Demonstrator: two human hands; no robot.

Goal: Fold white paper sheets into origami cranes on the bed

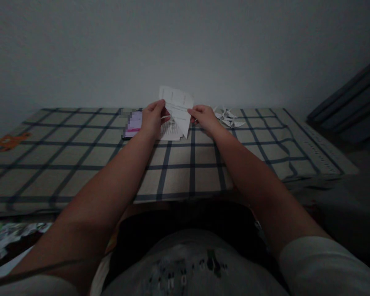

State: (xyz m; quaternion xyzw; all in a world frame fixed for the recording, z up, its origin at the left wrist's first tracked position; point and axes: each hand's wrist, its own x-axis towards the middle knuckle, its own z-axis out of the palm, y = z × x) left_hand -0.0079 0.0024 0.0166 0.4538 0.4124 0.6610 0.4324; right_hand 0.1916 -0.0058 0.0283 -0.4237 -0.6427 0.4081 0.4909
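Observation:
A printed sheet of paper [180, 102], creased across its middle and with a folded lower part, is held up above the table between both hands. My left hand [154, 116] pinches its left edge with thumb and fingers. On the opposite edge, my right hand [202, 116] is closed on the paper too. Below and behind the sheet lie printed papers [170, 133], partly hidden by it. A phone or tablet with a lit, pinkish screen [132, 126] rests left of my left hand. Folded white paper cranes [230, 118] sit just right of my right hand.
A checked cloth [179, 179] covers the table, which stands against a plain wall. An orange object [10, 142] lies at the far left. Dark curtain-like folds [354, 98] hang at the right. Paper scraps [6, 238] show below the table's left front edge.

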